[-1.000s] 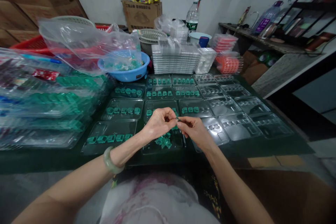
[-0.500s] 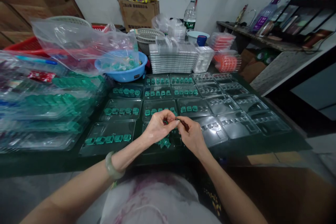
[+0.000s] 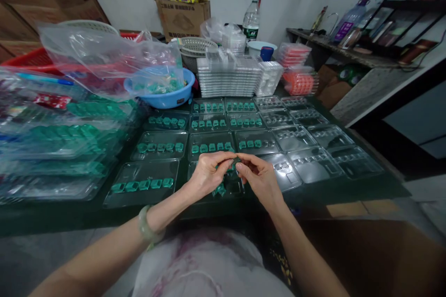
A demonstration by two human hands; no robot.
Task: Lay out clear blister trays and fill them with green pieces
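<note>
My left hand point(image 3: 209, 171) and my right hand point(image 3: 259, 177) meet over the front of the table, their fingertips almost touching. Both are closed in a pinch, and whatever sits between the fingers is too small to make out. Below them, loose green translucent pieces point(image 3: 219, 190) lie on a clear plastic tray, partly hidden by the hands. Just behind is a clear tray with three green pieces point(image 3: 250, 144) in its row of hollows. Another clear tray point(image 3: 167, 167) at the left carries a full row of green pieces.
Unfilled clear trays point(image 3: 315, 171) cover the table's right side. At the left are stacked bagged packs point(image 3: 62, 148) with green pieces. A blue basin point(image 3: 167, 100), stacked clear trays point(image 3: 228, 79) and orange-red packs point(image 3: 300, 82) stand along the back.
My right hand has shifted slightly right, and its thumb and fingers have changed position. More of the tray beneath shows between the hands. The rows of green pieces look the same.
</note>
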